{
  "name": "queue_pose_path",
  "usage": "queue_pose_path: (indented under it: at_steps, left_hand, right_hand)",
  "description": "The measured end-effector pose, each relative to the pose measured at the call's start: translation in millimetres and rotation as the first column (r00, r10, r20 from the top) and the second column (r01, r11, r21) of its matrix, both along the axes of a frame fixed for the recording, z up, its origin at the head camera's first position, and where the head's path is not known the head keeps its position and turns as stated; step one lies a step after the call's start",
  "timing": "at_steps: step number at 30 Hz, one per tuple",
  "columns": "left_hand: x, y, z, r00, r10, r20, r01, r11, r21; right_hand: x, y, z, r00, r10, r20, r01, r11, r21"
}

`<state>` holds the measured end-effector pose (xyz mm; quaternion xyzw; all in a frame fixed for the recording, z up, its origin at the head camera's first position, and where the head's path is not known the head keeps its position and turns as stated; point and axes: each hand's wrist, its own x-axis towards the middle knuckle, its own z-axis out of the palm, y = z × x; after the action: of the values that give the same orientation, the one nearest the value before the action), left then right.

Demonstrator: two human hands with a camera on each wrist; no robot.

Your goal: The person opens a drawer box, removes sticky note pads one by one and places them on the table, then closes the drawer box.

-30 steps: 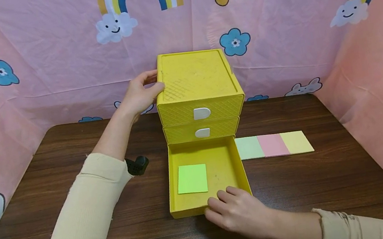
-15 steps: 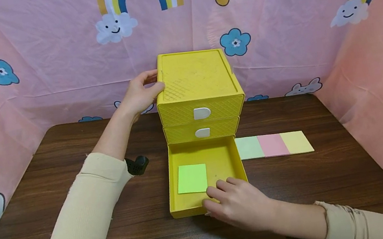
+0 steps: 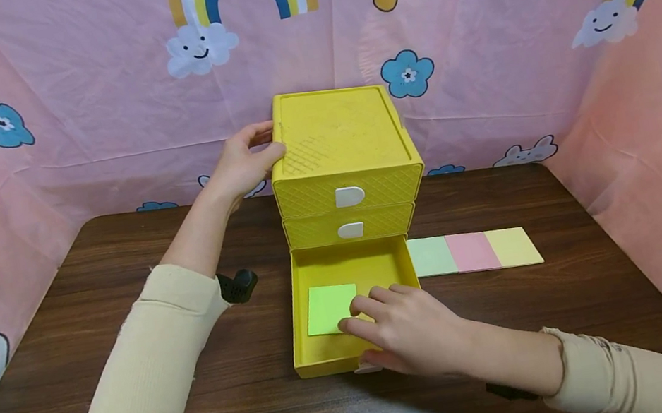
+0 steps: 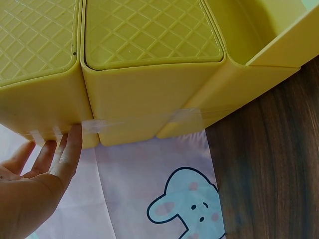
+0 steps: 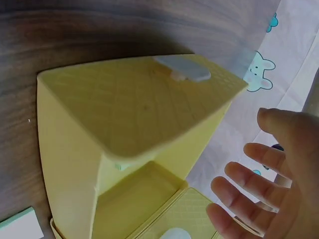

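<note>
A small yellow chest of drawers (image 3: 342, 130) stands at the back of the table, its bottom drawer (image 3: 390, 255) pulled out. My left hand (image 3: 244, 166) rests against the chest's upper left side, and the left wrist view shows its fingers (image 4: 74, 149) extended along the side wall. Inside the drawer lies a bright green sticky note (image 3: 328, 307). Over the drawer's front right part hovers my right hand (image 3: 414, 330), holding nothing. Its fingers (image 5: 254, 186) are loosely spread in the right wrist view. The drawer's white tab handle (image 5: 187, 68) shows on its front.
Pale green (image 3: 432, 255), pink (image 3: 471, 251) and yellow paper squares (image 3: 513, 246) lie in a row right of the drawer. Two upper drawers with white tabs (image 3: 349, 196) are closed. A pink printed cloth (image 3: 114, 89) hangs behind the dark wooden table (image 3: 239, 406).
My right hand has let go of the drawer's front handle, risen and moved slightly forward over the drawer, uncovering the tab. The left hand, chest and drawer have stayed in place.
</note>
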<state>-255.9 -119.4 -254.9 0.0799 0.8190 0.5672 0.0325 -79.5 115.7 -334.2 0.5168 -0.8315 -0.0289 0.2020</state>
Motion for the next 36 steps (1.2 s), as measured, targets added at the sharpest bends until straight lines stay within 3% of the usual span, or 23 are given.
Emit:
queue_pose_path:
  at_steps: [23, 36]
  left_hand:
    - [1.5, 0.3, 1.0, 1.0, 0.015, -0.001, -0.015, 1.0, -0.013]
    - [0.9, 0.6, 0.3, 1.0, 0.017, -0.006, -0.018, 1.0, -0.013]
  right_hand:
    - [-25.9, -12.8, 13.7, 0.985, -0.1, 0.138, 0.082, 0.988, 0.13]
    - [-44.5, -22.9, 6.8, 0.975, -0.129, 0.179, 0.1, 0.981, 0.165]
